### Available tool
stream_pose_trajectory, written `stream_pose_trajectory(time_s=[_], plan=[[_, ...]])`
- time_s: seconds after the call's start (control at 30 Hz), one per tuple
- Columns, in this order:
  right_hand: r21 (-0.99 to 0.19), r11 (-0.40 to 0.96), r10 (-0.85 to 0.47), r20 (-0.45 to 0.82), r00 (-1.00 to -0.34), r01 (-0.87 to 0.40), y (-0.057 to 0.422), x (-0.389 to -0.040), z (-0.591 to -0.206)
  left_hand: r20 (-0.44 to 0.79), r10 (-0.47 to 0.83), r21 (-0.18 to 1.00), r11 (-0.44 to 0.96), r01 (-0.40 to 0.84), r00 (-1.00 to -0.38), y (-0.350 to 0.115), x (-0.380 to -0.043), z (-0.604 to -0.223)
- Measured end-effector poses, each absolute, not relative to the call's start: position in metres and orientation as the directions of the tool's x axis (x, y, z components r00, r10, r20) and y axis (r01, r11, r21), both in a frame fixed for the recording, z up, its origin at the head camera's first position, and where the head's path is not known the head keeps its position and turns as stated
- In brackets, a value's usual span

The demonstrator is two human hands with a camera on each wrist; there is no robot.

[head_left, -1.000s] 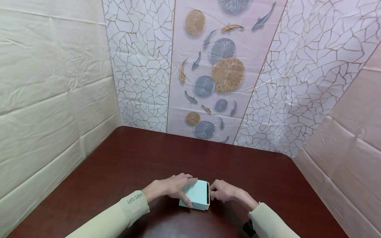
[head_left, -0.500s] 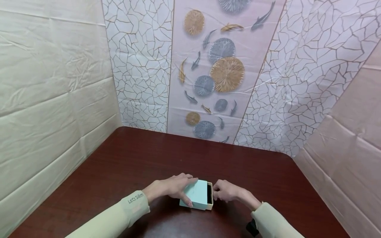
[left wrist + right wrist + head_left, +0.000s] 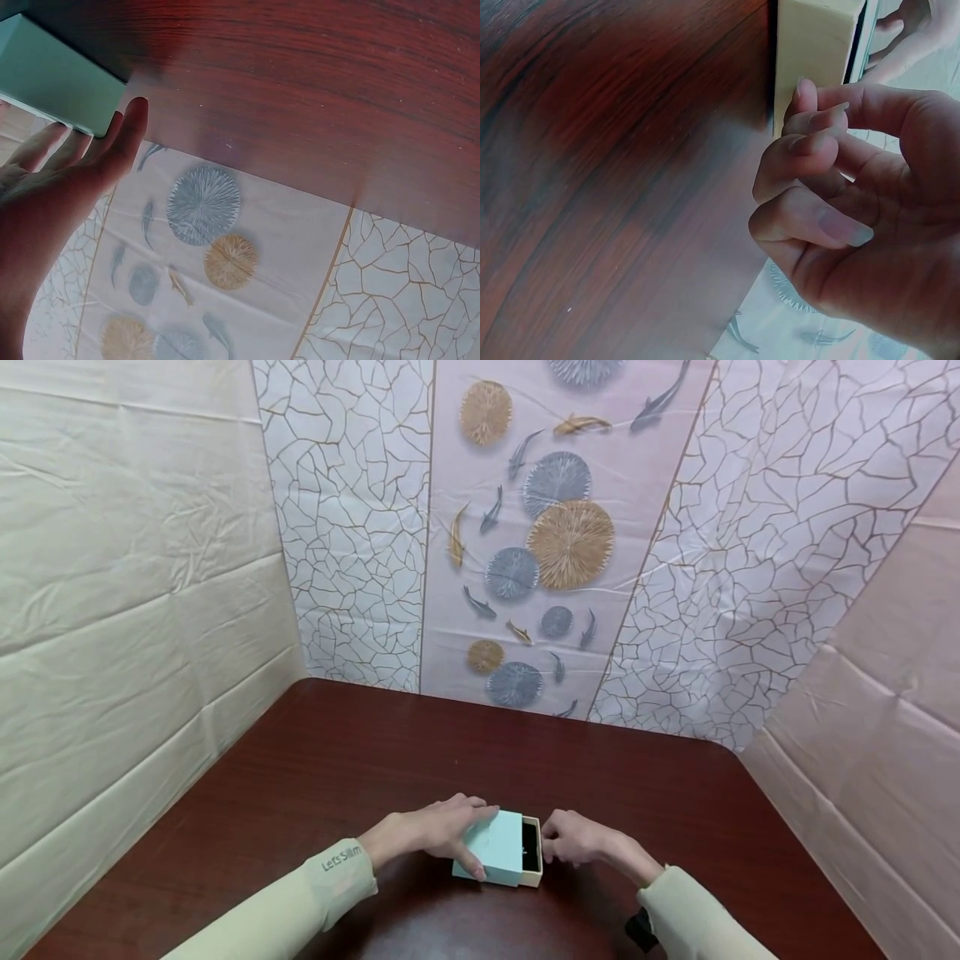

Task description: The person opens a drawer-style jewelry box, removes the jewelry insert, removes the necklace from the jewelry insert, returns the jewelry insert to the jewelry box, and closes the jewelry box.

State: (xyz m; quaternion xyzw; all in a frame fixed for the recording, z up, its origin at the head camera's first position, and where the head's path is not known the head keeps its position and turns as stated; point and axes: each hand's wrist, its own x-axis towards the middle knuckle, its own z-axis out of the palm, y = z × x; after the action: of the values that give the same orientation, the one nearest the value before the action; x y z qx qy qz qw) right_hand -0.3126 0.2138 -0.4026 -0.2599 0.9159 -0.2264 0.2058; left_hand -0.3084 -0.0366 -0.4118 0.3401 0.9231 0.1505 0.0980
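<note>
A light blue box sleeve (image 3: 497, 845) lies on the table with a cream drawer (image 3: 531, 879) sticking partly out of its right side. Black lining with a small pale mark shows inside the drawer. My left hand (image 3: 442, 828) grips the sleeve from the left, thumb along the near side and fingers toward the far side. In the left wrist view the fingers lie against the sleeve's wall (image 3: 60, 79). My right hand (image 3: 577, 839) has curled fingers at the drawer's outer end and pinches it there; the exact hold is partly hidden. The right wrist view shows its fingertips against the cream end wall (image 3: 814, 45).
A dark red-brown wooden table (image 3: 360, 752) spreads around the box. Pale cloth walls (image 3: 150, 568) enclose it on the left and right, and a patterned backdrop (image 3: 555, 610) stands behind. A black band (image 3: 641, 931) is at the right cuff.
The drawer has slid to the right out of the sleeve, along with my right hand, and more black lining shows. My left hand and the sleeve stay nearly in place.
</note>
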Motion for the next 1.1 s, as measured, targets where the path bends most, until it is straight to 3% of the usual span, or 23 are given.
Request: stream_pose_trajectory(time_s=[1.1], plan=[[-0.491, 0.789, -0.532, -0.245, -0.81, -0.37, 0.232, -0.312, -0.399, -0.103, 0.67, 0.382, 0.709, 0.593, -0.735, -0.04, -0.31, -0.41]])
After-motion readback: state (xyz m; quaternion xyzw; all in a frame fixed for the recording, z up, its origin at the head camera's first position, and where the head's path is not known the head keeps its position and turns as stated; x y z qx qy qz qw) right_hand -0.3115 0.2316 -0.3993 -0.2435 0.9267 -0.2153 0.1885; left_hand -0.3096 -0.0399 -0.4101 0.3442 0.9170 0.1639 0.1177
